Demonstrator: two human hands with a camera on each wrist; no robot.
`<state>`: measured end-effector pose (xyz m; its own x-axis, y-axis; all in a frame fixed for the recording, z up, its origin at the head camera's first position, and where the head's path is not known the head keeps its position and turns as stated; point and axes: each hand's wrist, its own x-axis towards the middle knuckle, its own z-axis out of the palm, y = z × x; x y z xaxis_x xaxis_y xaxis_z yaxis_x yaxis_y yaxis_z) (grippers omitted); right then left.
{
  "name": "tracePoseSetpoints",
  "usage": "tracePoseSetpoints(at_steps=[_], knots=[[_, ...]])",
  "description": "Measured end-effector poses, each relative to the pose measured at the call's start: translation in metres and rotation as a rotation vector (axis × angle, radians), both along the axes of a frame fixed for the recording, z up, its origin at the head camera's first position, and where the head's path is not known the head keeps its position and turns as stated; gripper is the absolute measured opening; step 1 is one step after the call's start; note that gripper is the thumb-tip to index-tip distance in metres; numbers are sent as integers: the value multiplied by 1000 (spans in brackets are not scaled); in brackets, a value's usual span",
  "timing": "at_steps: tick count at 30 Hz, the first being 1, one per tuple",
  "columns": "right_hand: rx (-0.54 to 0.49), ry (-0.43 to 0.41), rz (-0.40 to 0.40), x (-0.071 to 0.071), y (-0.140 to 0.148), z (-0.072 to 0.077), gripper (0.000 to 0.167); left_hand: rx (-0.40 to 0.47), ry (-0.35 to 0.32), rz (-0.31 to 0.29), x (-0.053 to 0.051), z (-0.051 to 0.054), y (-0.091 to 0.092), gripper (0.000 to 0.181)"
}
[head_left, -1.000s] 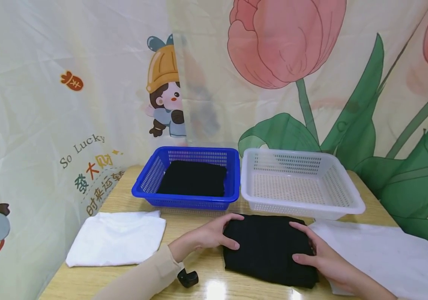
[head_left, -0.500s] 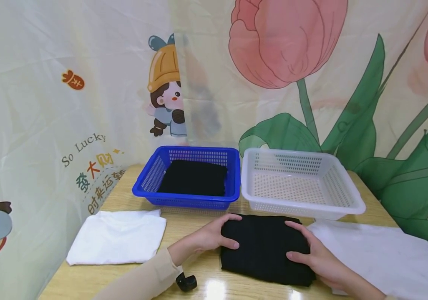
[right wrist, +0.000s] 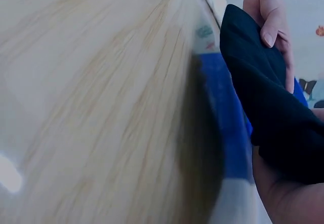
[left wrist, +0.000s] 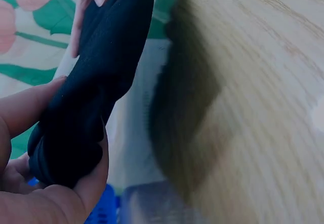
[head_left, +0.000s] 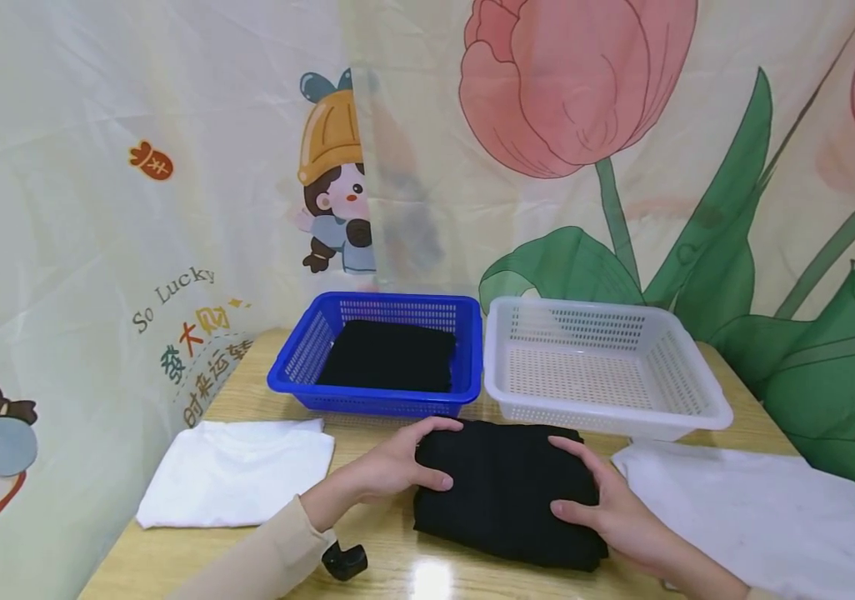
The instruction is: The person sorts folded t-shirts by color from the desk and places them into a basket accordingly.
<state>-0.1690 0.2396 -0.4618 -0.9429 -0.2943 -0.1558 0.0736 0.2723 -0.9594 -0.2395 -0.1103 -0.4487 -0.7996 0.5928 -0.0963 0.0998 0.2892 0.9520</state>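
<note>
A folded black garment [head_left: 506,492] is held between my two hands in the head view. My left hand [head_left: 396,460] grips its left edge, thumb on top and fingers underneath, as the left wrist view shows on the black fabric [left wrist: 96,82]. On the opposite edge my right hand [head_left: 615,507] grips it in the same way. Both wrist views show a gap and a shadow between the garment [right wrist: 268,87] and the table, so it is off the surface. Behind it stands a blue basket [head_left: 375,402] with folded black cloth [head_left: 390,357] inside.
An empty white basket [head_left: 607,412] stands right of the blue one. Folded white cloth [head_left: 240,475] lies at the left of the wooden table [head_left: 390,550], and another white cloth [head_left: 757,508] at the right. A patterned curtain [head_left: 427,150] hangs behind.
Both hands have moved left together with the black garment, and its far edge now sits slightly higher in the head view. The baskets and white cloths stay in place.
</note>
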Motion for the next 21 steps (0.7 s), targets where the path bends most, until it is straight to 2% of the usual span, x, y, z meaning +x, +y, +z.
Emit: tracePoseSetpoints(at_steps=[4, 9, 14, 21], knots=[[-52, 26, 25, 0, -13, 5, 87, -16, 26, 11, 2, 10, -16, 73], [-200, 11, 103, 3, -32, 12, 87, -21, 34, 19, 5, 26, -41, 72], [-213, 28, 115, 4, -52, 27, 87, -28, 28, 24, 7, 44, -67, 74], [-252, 55, 128, -5, -76, 47, 88, 53, -9, 7, 5, 69, -95, 76]])
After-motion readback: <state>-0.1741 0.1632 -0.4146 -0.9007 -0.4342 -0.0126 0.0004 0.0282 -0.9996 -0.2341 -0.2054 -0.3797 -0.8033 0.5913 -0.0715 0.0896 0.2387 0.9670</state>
